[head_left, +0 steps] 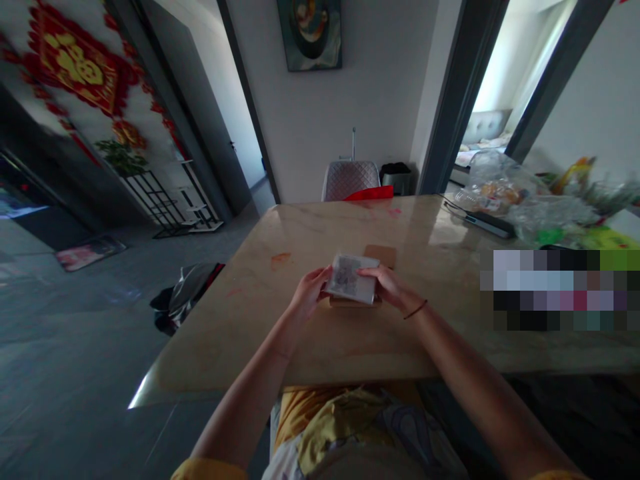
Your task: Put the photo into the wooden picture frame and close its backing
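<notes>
Between my two hands is a thin, flat, pale rectangular packet (350, 277) with a grey printed pattern on its face, tilted a little above the table. My left hand (314, 285) grips its left edge. On the right edge, my right hand (389, 283) has its thumb lying across the top face. Directly beneath the packet, a brown cardboard-coloured box (353, 303) shows only its near edge. Just behind it lies a flat brown piece (381, 255), partly covered by the packet and my right hand. I cannot make out what kind of packet it is.
The marble-look table (240, 333) spreads around my hands. At its right stand clear plastic bags (500, 183) with food and a dark oblong device (490, 224) with a cable. A quilted chair (353, 179) with a red item (373, 193) is at the far edge. A dark bag (187, 297) lies left.
</notes>
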Tool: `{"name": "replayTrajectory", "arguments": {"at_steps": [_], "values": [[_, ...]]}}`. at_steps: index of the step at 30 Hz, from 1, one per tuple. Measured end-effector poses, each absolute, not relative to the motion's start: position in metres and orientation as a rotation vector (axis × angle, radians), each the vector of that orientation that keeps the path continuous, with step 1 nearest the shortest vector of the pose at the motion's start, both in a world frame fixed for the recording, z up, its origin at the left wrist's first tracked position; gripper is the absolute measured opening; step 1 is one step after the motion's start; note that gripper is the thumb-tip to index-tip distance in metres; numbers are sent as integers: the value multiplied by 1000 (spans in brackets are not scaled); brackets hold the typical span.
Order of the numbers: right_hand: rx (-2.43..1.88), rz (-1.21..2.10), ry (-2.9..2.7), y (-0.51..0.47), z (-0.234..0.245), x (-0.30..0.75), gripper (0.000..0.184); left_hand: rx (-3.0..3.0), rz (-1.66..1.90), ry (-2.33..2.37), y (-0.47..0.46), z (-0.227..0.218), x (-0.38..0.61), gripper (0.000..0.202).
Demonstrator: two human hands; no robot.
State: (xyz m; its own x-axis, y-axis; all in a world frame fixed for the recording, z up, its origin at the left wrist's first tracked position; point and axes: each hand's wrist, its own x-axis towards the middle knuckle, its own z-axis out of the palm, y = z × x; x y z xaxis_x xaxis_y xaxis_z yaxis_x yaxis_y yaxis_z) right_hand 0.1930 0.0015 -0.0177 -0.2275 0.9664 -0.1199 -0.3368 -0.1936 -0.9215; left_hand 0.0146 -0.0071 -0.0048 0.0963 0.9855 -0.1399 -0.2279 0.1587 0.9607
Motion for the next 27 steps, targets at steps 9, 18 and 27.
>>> {"name": "replayTrajectory", "arguments": {"at_steps": [9,18,27], "values": [[-1076,1198,-1053,11,-23,192,55,1281,1220,1152,-7,-12,22,31],[-1079,446,-1462,-7,-10,189,45,1171,1342,1154,-5,-10,22,41],[-1138,781,-1188,1,-23,183,78,1044,1530,904,-6,-8,24,37]]}}
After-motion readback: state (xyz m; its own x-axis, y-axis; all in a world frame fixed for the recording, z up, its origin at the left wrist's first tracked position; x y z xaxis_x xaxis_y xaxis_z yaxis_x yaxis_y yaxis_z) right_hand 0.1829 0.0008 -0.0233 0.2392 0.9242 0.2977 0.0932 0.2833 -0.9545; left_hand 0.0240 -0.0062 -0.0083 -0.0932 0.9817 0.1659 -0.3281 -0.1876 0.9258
